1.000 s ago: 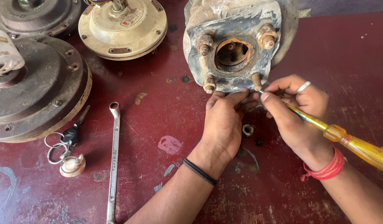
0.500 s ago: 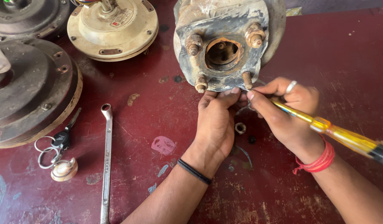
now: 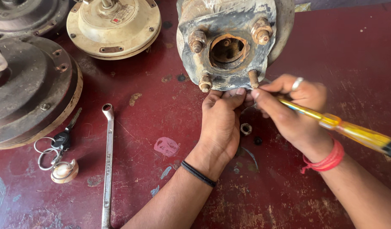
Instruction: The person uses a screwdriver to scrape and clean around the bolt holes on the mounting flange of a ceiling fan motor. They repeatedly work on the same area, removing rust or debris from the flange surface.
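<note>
A rusty grey motor housing with four corroded studs and a round central opening stands at the top middle of the dark red table. My left hand has its fingertips curled under the housing's lower edge, below the bottom studs. My right hand holds a yellow-handled screwdriver, whose tip is hidden between both hands at that lower edge. A small nut lies on the table between my hands.
A cream fan motor cover sits at top left. A large dark rusty cover lies at the left edge. A long spanner and a key ring with keys lie on the left.
The view has shifted slightly, so everything sits a little further left and up. Both hands stay at the housing's lower edge with the screwdriver.
</note>
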